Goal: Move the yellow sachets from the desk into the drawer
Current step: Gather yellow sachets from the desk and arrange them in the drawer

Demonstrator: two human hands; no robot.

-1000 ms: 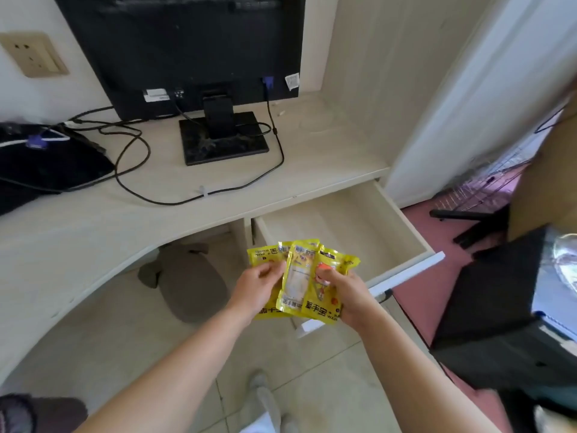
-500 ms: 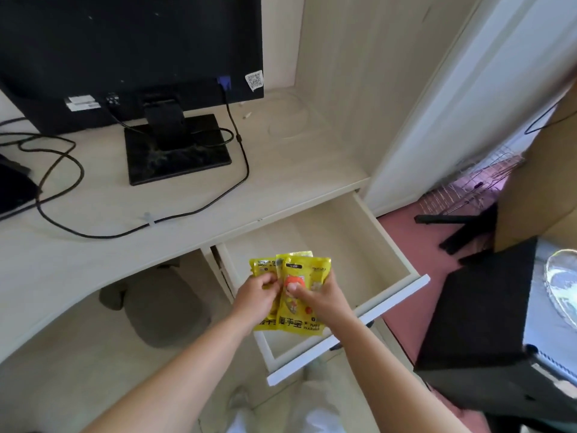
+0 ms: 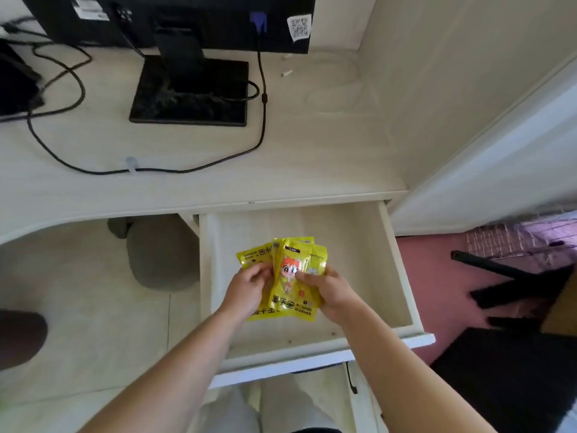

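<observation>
both hands hold a small fanned bundle of yellow sachets (image 3: 292,284) over the open drawer (image 3: 402,276), roughly above its middle. the left hand (image 3: 246,290) has its grip closed on the left side of the bundle, thumb on top of the leftmost packet. the right hand (image 3: 331,292) has its grip closed on the right side, thumb across the front packet, the other fingers underneath and mostly hidden. the front sachet shows a cartoon figure with orange hair and the words "hand warmer" near its near edge; at least two more packets peek out behind it, one to the left and one to the right. whether the bundle touches the drawer floor cannot be told from this angle. the drawer is pulled out toward the person from under the desk (image 3: 312,157), and the part of its pale interior that shows around the hands is bare.

on the desk, to the far left, stands a black monitor (image 3: 187,20) on a flat square base (image 3: 190,95). a black cable (image 3: 262,120) drops from a blue plug at the monitor's lower edge and loops leftward across the desk, passing a small clear clip (image 3: 131,164). a white sticker with a code (image 3: 299,26) is on the monitor's lower right corner. under the desk to the left lies a grey rounded object (image 3: 162,251) on the pale floor.
</observation>
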